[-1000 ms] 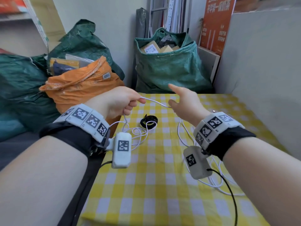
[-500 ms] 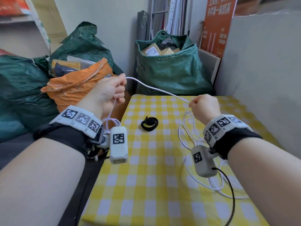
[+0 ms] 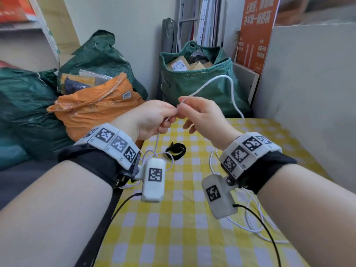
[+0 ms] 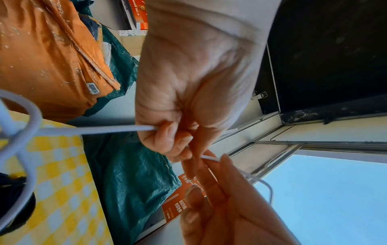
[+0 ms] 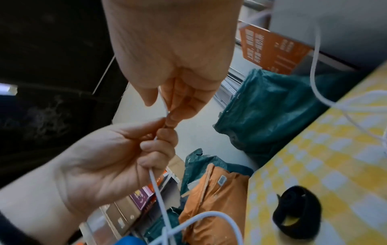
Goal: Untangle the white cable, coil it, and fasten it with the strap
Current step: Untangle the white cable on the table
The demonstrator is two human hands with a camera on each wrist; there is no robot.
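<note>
Loose white cable (image 3: 252, 214) loops lie on the checked bench (image 3: 173, 237) near the right wrist. Black strap (image 3: 176, 149) rests coiled mid-bench (nothing touching it). Above it, left hand (image 3: 152, 118) and right hand (image 3: 204, 116) meet, each pinching the cable; one strand arcs up beyond them before the green sack (image 3: 194, 87).
</note>
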